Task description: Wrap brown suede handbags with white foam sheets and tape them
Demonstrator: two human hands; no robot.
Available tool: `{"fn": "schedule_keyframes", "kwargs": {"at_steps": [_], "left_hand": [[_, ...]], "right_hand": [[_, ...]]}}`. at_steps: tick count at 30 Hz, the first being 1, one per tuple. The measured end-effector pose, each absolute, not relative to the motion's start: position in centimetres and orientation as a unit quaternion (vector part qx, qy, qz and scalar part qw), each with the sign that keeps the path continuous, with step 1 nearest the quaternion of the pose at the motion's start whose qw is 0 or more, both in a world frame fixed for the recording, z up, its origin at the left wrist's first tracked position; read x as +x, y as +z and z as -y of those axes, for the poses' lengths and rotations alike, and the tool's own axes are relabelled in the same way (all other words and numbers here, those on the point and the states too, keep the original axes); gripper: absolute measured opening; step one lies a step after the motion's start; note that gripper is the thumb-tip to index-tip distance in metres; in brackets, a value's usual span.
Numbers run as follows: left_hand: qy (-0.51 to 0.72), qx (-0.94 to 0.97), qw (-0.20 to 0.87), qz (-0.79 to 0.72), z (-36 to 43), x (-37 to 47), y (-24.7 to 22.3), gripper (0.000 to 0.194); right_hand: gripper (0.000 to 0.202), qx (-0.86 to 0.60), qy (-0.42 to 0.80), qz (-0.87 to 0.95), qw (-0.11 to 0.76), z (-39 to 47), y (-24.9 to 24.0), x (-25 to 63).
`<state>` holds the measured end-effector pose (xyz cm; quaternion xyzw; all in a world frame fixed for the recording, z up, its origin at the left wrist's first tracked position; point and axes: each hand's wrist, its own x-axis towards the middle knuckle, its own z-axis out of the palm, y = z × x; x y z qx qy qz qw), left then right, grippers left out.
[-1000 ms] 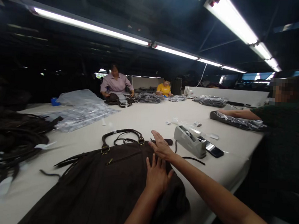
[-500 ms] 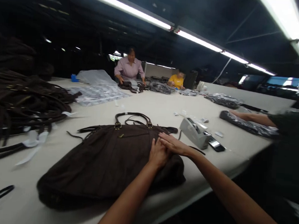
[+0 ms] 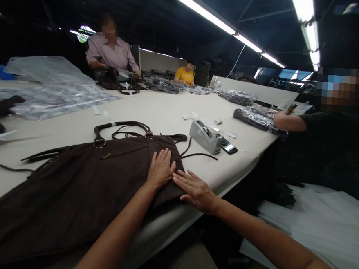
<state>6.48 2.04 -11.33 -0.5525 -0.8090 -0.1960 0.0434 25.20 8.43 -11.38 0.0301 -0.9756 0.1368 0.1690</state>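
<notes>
A dark brown handbag (image 3: 80,193) lies flat on the table, its two looped handles (image 3: 121,124) pointing away from me. My left hand (image 3: 161,169) rests palm down on the bag near its right end, fingers stretched out. Beside it, my right hand (image 3: 197,192) lies flat against the bag's right edge, fingers extended and their tips close to my left hand. Neither hand grips anything. Thin dark straps stick out from both ends of the bag. The underside of the bag is hidden.
A grey tape dispenser (image 3: 205,137) and a phone (image 3: 228,146) stand beyond the bag on the pale table (image 3: 169,109). Clear plastic sheets (image 3: 62,97) lie at the left. Co-workers stand around the table with wrapped bags (image 3: 257,117). White sheets (image 3: 321,218) are stacked at lower right.
The view has swung to the right. My hands, crossed over each other before, are now apart, with the right one lower on the bag's right edge.
</notes>
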Motion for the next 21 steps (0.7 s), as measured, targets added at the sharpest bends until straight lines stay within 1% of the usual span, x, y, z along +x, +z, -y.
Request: {"fn": "schedule_keyframes", "kwargs": {"at_steps": [3,8,11,13,14,16,17,18,19,21], "left_hand": [[-0.194,-0.551,0.056,0.81,-0.3,6.1,-11.1,0.052],[-0.182,-0.479,0.106,0.852,4.5,6.7,-11.0,0.052],[-0.178,-0.453,0.122,0.865,5.3,7.4,-11.2,0.054],[-0.183,-0.444,0.125,0.868,5.2,7.5,-11.3,0.054],[-0.187,-0.442,0.125,0.868,5.1,7.5,-11.3,0.055],[-0.2,-0.445,0.123,0.864,5.0,7.5,-11.2,0.054],[-0.207,-0.448,0.122,0.861,5.0,7.5,-11.2,0.054],[-0.216,-0.451,0.121,0.858,5.0,7.5,-11.2,0.052],[-0.224,-0.452,0.12,0.855,5.1,7.6,-11.2,0.051],[-0.242,-0.449,0.116,0.852,5.2,7.7,-11.2,0.048]], "right_hand": [[0.056,0.02,0.086,0.973,0.215,-7.9,-12.6,25.8],[0.056,0.014,-0.01,0.969,0.247,-6.8,-12.8,26.7],[0.047,0.02,-0.069,0.955,0.289,-6.8,-11.7,26.3],[0.04,0.007,-0.083,0.956,0.283,-6.7,-9.6,25.1],[0.04,-0.004,-0.081,0.963,0.256,-6.3,-8.0,24.2],[0.041,-0.018,-0.064,0.982,0.174,-5.1,-4.1,21.7],[0.04,-0.014,-0.052,0.99,0.133,-4.2,-1.9,20.1],[0.037,-0.001,-0.04,0.993,0.108,-3.2,0.3,18.3],[0.035,0.017,-0.028,0.994,0.103,-2.1,2.4,16.3],[0.036,0.066,0.01,0.991,0.12,0.2,5.7,11.8]]}}
